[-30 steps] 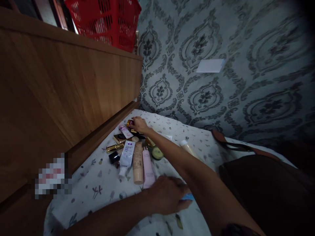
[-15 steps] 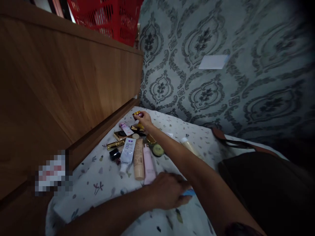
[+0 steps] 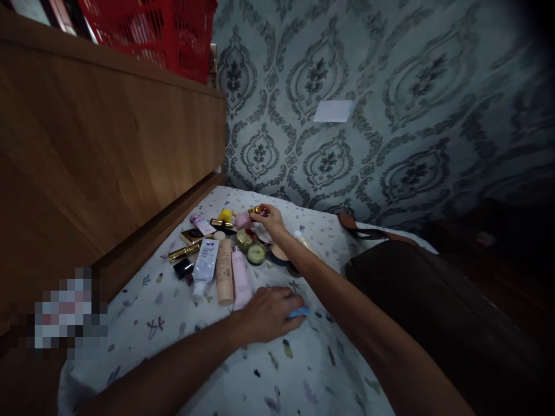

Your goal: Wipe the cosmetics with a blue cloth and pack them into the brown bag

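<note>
At the far side of the cosmetics, my right hand [image 3: 272, 221] pinches a small jar [image 3: 256, 211] with a gold lid and dark red body. My left hand [image 3: 272, 315] is closed on a light blue thing [image 3: 299, 312], mostly hidden by the fingers, low over the cloth. Beside the left hand lie a pink tube [image 3: 241, 278], a beige tube [image 3: 224, 273] and a white tube with purple print [image 3: 206, 267]. Below the right hand are a pink jar [image 3: 243, 221], a green-topped round container [image 3: 256, 254] and a gold-rimmed round container [image 3: 245, 237].
Wooden furniture [image 3: 130, 144] borders the patterned cloth [image 3: 143, 346] on the left, with a red basket [image 3: 191, 40] on top. A dark bag [image 3: 416, 300] lies at the right. The patterned wall [image 3: 277, 115] rises behind.
My right hand has shifted right with the jar, uncovering the yellow-lidded item and pink jar. The whole view has swung so that the scene sits further left.
</note>
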### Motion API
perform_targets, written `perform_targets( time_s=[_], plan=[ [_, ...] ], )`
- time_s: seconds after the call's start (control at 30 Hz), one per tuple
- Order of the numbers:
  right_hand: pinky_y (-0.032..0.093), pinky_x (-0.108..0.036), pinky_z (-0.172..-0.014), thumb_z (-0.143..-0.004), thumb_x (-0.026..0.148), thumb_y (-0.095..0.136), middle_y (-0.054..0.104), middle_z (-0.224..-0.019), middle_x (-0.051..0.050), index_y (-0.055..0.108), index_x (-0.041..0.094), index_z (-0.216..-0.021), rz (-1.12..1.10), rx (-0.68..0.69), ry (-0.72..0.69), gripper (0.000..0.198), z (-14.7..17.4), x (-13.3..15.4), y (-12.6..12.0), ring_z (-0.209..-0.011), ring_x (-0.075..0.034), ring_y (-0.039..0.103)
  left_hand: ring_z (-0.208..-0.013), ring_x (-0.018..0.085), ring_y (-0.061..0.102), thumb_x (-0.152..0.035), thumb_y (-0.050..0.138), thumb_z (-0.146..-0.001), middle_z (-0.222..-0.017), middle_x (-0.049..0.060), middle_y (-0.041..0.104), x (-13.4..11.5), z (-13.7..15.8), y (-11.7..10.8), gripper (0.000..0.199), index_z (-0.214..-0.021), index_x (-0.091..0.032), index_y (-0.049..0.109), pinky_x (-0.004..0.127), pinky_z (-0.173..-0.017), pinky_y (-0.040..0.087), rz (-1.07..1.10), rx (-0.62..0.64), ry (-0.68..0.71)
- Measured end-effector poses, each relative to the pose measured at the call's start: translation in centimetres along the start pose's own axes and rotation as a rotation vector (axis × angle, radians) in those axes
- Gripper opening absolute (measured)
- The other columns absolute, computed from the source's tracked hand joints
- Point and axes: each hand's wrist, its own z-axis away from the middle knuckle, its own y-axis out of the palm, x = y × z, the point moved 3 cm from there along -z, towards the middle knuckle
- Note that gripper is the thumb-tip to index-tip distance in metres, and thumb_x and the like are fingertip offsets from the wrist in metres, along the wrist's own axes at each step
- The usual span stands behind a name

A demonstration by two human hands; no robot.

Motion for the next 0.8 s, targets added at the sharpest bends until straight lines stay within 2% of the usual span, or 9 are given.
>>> perform_targets(
  time_s=[0.17,0.37,0.53,0.67,0.8],
  plan=[
    [0.052,-0.033,-0.073,-0.044,0.036,0.083,0.067,-0.076,0.002,0.064,0.018,-0.086,0.12,0.003,0.043,0.049,1.2,0.1,-2.1,-0.074,-0.018,0.061,-0.085,0.018,0.065,-0.037,0.049,-0.099,-0.09,0.004,0.065,-0.1,0.0,-0.2,0.022,-0.1,-0.019,0.062,0.027,-0.071,0.049,0.017,0.005,-0.003],
    [0.052,-0.033,-0.076,-0.051,0.037,0.081,0.07,-0.091,-0.004,0.061,0.017,-0.098,0.134,-0.018,0.01,0.055,3.5,1.6,-4.1,-0.083,-0.019,0.063,-0.081,0.016,0.064,-0.033,0.049,-0.099,-0.088,0.003,0.064,-0.2,0.0,-0.3,0.019,-0.095,-0.019,0.061,0.025,-0.069,0.048,0.01,-0.012,-0.001],
    [0.052,-0.037,-0.083,-0.06,0.042,0.079,0.07,-0.099,-0.007,0.061,0.017,-0.102,0.185,-0.011,-0.143,0.052,8.7,2.5,-5.5,-0.089,-0.022,0.064,-0.085,0.018,0.064,-0.034,0.047,-0.1,-0.092,0.004,0.066,-0.3,0.0,-0.5,0.022,-0.098,-0.018,0.062,0.027,-0.072,0.049,-0.024,0.017,-0.015],
    [0.049,-0.041,-0.092,-0.066,0.039,0.077,0.068,-0.107,-0.008,0.063,0.02,-0.108,0.37,-0.059,-0.283,0.049,13.5,3.4,-6.6,-0.102,-0.026,0.061,-0.089,0.019,0.065,-0.033,0.049,-0.099,-0.094,0.004,0.067,-0.2,0.1,-0.1,0.02,-0.1,-0.019,0.062,0.028,-0.075,0.05,-0.023,0.037,-0.015],
    [0.047,-0.04,-0.099,-0.07,0.034,0.075,0.067,-0.115,-0.009,0.063,0.021,-0.112,0.411,-0.065,-0.356,0.045,15.6,3.7,-7.4,-0.111,-0.026,0.059,-0.087,0.02,0.065,-0.034,0.048,-0.098,-0.095,0.006,0.067,-0.1,0.2,0.3,0.022,-0.1,-0.018,0.063,0.03,-0.071,0.052,-0.031,-0.017,0.034]
  ],
)
